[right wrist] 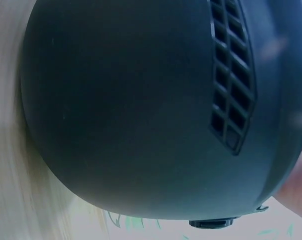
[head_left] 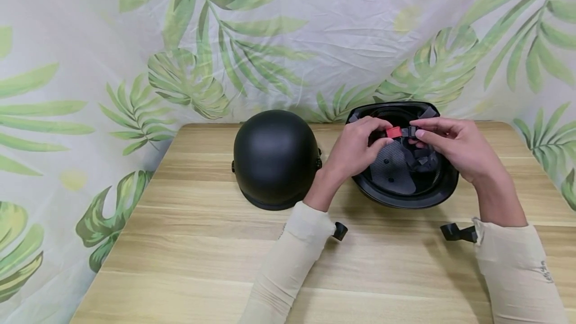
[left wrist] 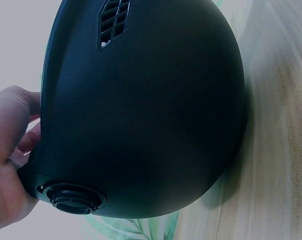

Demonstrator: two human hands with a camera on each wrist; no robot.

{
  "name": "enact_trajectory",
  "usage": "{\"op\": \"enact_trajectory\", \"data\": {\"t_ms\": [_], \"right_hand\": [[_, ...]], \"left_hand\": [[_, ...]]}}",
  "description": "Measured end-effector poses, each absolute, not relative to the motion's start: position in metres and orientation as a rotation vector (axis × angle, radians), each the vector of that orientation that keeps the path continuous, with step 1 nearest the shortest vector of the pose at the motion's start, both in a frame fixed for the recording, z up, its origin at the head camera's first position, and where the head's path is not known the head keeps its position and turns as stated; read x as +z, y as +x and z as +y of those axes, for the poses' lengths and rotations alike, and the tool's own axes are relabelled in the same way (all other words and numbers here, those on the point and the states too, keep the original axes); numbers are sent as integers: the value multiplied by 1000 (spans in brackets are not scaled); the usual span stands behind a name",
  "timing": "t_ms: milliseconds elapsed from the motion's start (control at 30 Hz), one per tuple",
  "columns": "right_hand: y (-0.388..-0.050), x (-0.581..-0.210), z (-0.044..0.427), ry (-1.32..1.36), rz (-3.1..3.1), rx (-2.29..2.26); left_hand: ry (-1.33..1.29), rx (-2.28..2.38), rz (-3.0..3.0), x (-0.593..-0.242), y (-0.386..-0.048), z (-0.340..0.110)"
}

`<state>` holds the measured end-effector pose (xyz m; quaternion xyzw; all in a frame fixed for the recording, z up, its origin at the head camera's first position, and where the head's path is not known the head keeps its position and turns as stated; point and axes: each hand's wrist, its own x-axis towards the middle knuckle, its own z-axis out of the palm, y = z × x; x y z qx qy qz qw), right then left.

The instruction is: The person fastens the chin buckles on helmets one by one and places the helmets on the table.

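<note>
A black helmet point(head_left: 407, 200) lies upside down on the table, its padded inside facing up. Over its opening my left hand point(head_left: 353, 149) pinches the red half of a strap buckle point(head_left: 393, 132) between thumb and fingers. My right hand point(head_left: 470, 146) pinches the black half of the buckle point(head_left: 411, 132). The two halves are in line and meet; whether they are latched I cannot tell. Both wrist views are mostly filled by the outer shell point(left wrist: 151, 115) with its vent point(right wrist: 233, 85), and the helmet hides most of each hand there.
A second black helmet point(head_left: 275, 159) stands dome up, left of my left hand. Beneath everything is a wooden table point(head_left: 193, 244), with a leaf-print cloth point(head_left: 270, 39) hanging behind it. Black mounts point(head_left: 456, 232) stick out from both sleeves.
</note>
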<state>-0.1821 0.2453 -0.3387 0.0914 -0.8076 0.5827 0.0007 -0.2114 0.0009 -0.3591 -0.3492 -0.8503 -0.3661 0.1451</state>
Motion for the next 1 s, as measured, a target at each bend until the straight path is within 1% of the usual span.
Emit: {"op": "enact_trajectory", "data": {"t_ms": [300, 567, 1000], "right_hand": [[-183, -339, 239, 191, -2298, 2136], [-183, -340, 235, 221, -2235, 2164], [-184, -342, 236, 220, -2311, 2087]], "left_hand": [[-1047, -1119, -2408, -360, -212, 0], [-1035, -1131, -2398, -359, -213, 0], [-1039, -1182, -2380, -359, -213, -2]]}}
